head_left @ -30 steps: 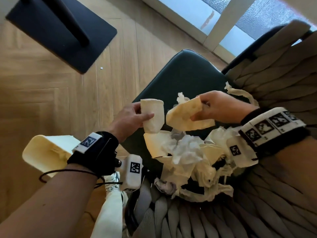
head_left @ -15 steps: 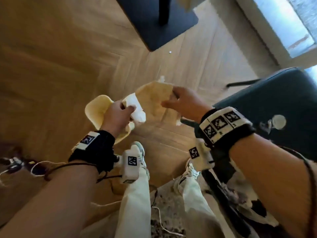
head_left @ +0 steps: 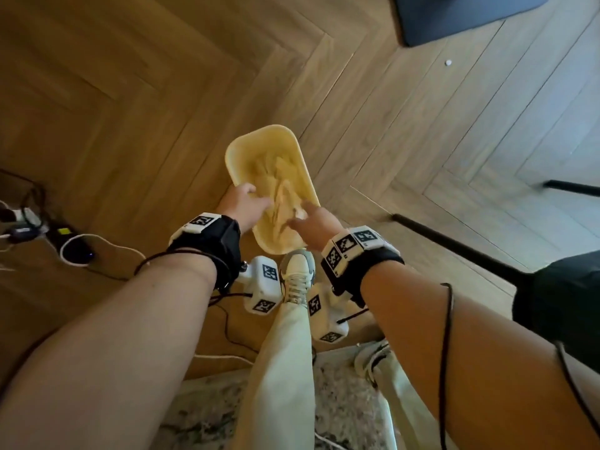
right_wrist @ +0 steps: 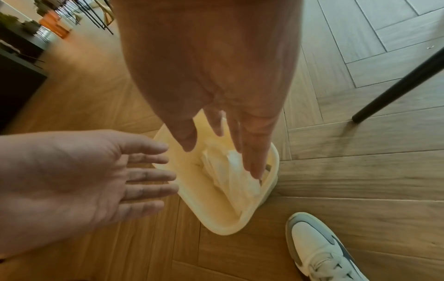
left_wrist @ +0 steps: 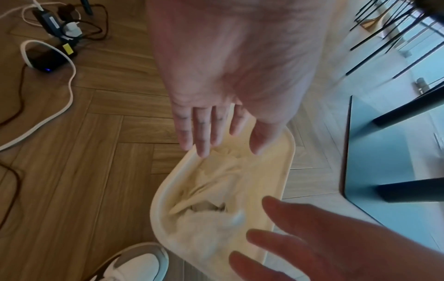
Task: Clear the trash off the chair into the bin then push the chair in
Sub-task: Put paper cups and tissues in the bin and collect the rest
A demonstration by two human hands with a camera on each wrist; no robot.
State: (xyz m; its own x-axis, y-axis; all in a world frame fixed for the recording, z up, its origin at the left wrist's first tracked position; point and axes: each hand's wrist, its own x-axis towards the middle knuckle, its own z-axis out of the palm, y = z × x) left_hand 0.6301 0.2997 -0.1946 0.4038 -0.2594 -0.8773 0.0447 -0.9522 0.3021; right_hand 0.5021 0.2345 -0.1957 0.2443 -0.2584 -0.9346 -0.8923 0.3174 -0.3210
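Left hand [head_left: 242, 206]: in the centre of the head view, above the left rim of the bin. Its grip is open, the fingers [left_wrist: 201, 133] are straight and a little spread, and it holds nothing.
Right hand [head_left: 313, 227]: just right of the left hand, above the lower right rim of the bin. The grip is open too, the fingers [right_wrist: 252, 152] are stretched down toward the trash, and nothing is held. Whether the fingertips touch the paper, I cannot tell.
Bin [head_left: 233, 151]: a pale yellow bin with rounded corners, standing on the wood floor [head_left: 130, 108], in the middle of the head view, between the two hands.
Trash [head_left: 282, 193]: crumpled white and cream paper lying inside the bin; in the right wrist view it fills the right part of the bin.
Chair: only a dark seat corner [head_left: 558, 303] at the right edge of the head view and thin black legs [head_left: 454, 245] on the floor are seen, well apart from the bin.
Shoe [head_left: 297, 274]: a white and grey shoe just below the bin, the toe near its lower rim.
Cables and power strip [head_left: 39, 228]: at the left edge of the head view, on the floor.
Dark base plate [head_left: 454, 17]: at the upper right of the head view, flat on the floor.
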